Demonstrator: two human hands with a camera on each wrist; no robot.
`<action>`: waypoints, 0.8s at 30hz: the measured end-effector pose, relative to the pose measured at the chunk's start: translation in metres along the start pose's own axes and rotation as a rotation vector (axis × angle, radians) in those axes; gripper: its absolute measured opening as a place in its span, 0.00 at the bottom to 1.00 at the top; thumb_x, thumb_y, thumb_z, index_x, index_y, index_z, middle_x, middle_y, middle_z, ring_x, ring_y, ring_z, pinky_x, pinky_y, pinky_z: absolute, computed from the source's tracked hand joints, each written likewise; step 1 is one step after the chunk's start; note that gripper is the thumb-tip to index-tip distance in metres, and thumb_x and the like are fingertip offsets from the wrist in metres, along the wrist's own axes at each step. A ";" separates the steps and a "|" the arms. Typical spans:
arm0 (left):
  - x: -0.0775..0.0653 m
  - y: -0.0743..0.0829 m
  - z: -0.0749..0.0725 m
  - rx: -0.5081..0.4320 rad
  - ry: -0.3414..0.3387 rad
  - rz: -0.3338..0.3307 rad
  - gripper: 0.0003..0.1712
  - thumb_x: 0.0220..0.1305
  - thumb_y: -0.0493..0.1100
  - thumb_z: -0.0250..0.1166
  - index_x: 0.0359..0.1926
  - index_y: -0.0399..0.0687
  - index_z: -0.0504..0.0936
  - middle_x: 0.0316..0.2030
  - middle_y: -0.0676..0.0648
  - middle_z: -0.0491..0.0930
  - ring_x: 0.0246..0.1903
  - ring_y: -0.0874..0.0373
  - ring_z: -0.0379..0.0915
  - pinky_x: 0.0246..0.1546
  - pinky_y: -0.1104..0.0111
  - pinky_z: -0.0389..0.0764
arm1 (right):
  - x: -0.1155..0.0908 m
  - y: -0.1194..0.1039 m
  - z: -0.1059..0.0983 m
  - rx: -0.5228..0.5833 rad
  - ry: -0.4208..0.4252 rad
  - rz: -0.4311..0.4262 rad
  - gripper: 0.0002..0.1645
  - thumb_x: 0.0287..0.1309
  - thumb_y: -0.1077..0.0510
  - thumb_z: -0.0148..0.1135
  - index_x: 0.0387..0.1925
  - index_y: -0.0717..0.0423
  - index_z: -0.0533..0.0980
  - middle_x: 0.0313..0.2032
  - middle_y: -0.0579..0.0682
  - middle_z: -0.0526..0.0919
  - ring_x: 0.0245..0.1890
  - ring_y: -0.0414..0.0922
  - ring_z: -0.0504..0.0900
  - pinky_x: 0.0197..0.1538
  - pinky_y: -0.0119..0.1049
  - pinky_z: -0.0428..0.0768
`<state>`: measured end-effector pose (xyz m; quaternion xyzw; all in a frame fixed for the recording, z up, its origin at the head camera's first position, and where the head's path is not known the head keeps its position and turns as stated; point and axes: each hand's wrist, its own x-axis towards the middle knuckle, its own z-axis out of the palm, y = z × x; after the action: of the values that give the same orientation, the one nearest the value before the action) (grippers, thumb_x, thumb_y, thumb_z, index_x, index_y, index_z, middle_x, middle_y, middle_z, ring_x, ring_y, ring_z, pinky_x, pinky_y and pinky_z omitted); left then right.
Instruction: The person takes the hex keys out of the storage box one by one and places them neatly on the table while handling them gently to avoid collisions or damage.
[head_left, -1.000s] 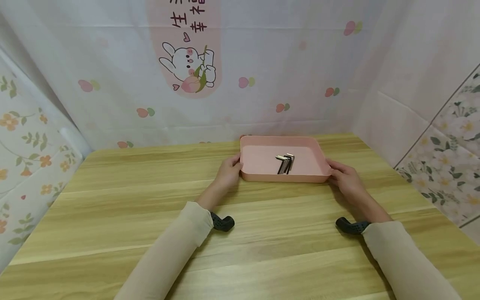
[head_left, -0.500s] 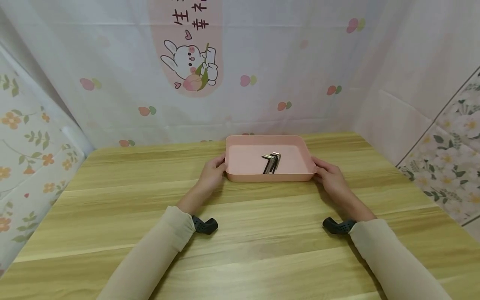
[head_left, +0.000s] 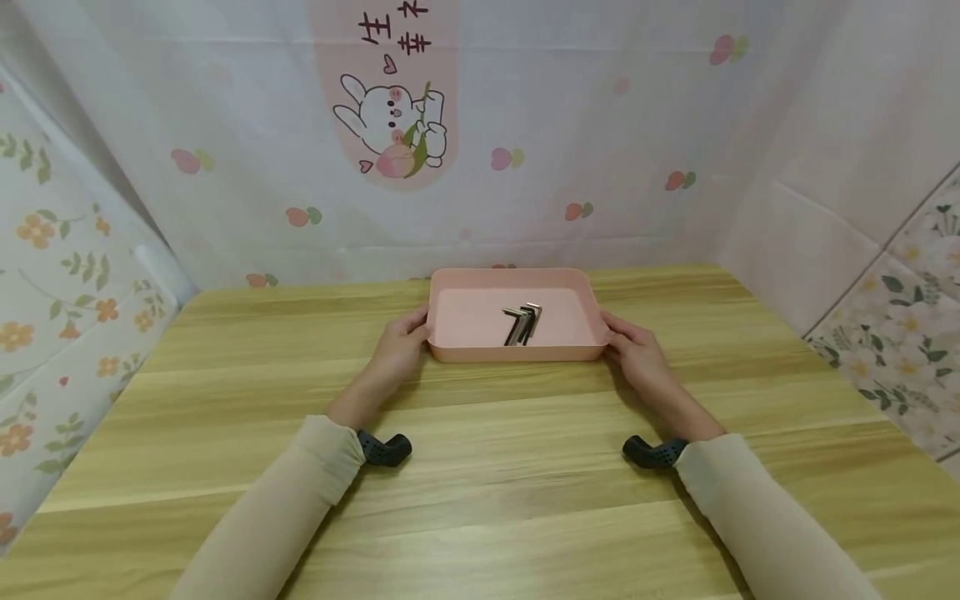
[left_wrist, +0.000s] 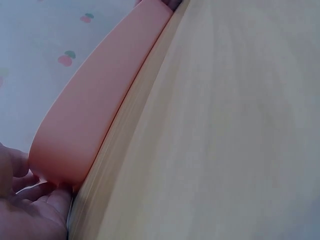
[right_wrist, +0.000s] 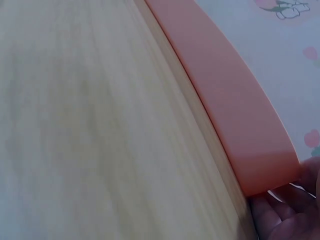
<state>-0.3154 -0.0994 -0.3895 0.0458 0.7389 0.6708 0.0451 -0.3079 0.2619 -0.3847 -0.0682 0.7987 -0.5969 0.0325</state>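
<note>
A shallow pink tray [head_left: 517, 354] is at the far side of the table in the head view. Several L-shaped hex keys [head_left: 523, 323], dark and brassy, lie bunched together inside it. My left hand [head_left: 396, 348] grips the tray's left end, and my right hand [head_left: 637, 354] holds the opposite end. Seen from the left wrist, the fingers of the left hand [left_wrist: 35, 212] curl at the corner of the tray wall [left_wrist: 95, 100]. Likewise, the right wrist view has the right hand [right_wrist: 290, 215] pinching the other corner, fingertips low near the tabletop.
The wood-grain table [head_left: 480, 500] spreads out in front of the tray. Behind it hangs a white curtain [head_left: 540, 108] with fruit prints and a rabbit. Floral cloth [head_left: 67, 333] stands to the left, with more patterned panels [head_left: 915, 317] to the right.
Both hands have shifted the tray to the left along the table, with the hex keys riding inside. The grip at each end looks the same, and the head view has turned slightly.
</note>
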 end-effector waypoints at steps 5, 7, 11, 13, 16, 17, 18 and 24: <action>-0.003 0.001 -0.007 0.036 0.006 -0.009 0.30 0.80 0.35 0.43 0.78 0.35 0.52 0.78 0.38 0.54 0.77 0.48 0.53 0.75 0.56 0.64 | 0.005 -0.001 0.008 0.015 0.008 -0.007 0.30 0.80 0.62 0.36 0.78 0.62 0.52 0.79 0.57 0.51 0.79 0.53 0.54 0.75 0.45 0.63; -0.004 0.001 -0.010 0.043 0.013 -0.011 0.30 0.80 0.35 0.42 0.78 0.35 0.52 0.78 0.38 0.54 0.77 0.47 0.53 0.75 0.56 0.64 | 0.007 -0.001 0.012 0.020 0.007 -0.006 0.30 0.80 0.62 0.36 0.78 0.62 0.52 0.79 0.57 0.52 0.79 0.52 0.54 0.76 0.48 0.61; -0.006 -0.003 -0.018 0.021 0.027 -0.008 0.30 0.80 0.34 0.42 0.78 0.34 0.51 0.78 0.37 0.54 0.77 0.46 0.53 0.75 0.55 0.63 | 0.011 -0.002 0.020 0.026 -0.011 -0.006 0.30 0.80 0.62 0.36 0.78 0.61 0.52 0.79 0.57 0.53 0.79 0.51 0.53 0.77 0.49 0.60; -0.007 -0.004 -0.022 0.016 0.024 0.000 0.30 0.80 0.34 0.42 0.78 0.34 0.51 0.78 0.37 0.54 0.77 0.46 0.54 0.75 0.55 0.63 | 0.012 -0.003 0.022 0.029 -0.016 -0.009 0.30 0.80 0.62 0.36 0.78 0.61 0.52 0.79 0.57 0.53 0.79 0.51 0.54 0.77 0.49 0.60; -0.007 -0.005 -0.027 0.030 0.011 0.023 0.30 0.80 0.35 0.42 0.78 0.34 0.51 0.78 0.36 0.54 0.76 0.44 0.55 0.75 0.53 0.64 | 0.014 -0.004 0.025 0.038 -0.014 -0.017 0.29 0.80 0.62 0.36 0.78 0.61 0.53 0.79 0.57 0.54 0.79 0.52 0.56 0.77 0.50 0.61; -0.006 -0.006 -0.027 0.039 0.008 0.030 0.30 0.80 0.35 0.41 0.78 0.34 0.51 0.78 0.36 0.54 0.76 0.44 0.55 0.74 0.53 0.64 | 0.014 -0.004 0.025 0.040 -0.011 -0.018 0.29 0.80 0.62 0.36 0.78 0.61 0.54 0.79 0.57 0.55 0.78 0.52 0.57 0.77 0.50 0.62; -0.006 -0.006 -0.028 0.047 0.004 0.035 0.30 0.80 0.35 0.41 0.78 0.34 0.51 0.78 0.36 0.54 0.76 0.44 0.55 0.74 0.53 0.64 | 0.015 -0.004 0.025 0.040 -0.008 -0.018 0.29 0.80 0.62 0.36 0.78 0.61 0.54 0.78 0.57 0.55 0.78 0.52 0.58 0.76 0.49 0.62; -0.004 -0.008 -0.029 0.052 0.011 0.040 0.29 0.80 0.35 0.42 0.78 0.34 0.52 0.78 0.37 0.55 0.76 0.45 0.57 0.73 0.53 0.66 | 0.017 -0.004 0.026 0.057 0.043 0.023 0.29 0.79 0.59 0.41 0.77 0.59 0.58 0.76 0.57 0.61 0.76 0.51 0.64 0.75 0.45 0.67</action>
<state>-0.3153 -0.1295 -0.3949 0.0581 0.7554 0.6522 0.0264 -0.3212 0.2336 -0.3880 -0.0452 0.7827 -0.6203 0.0240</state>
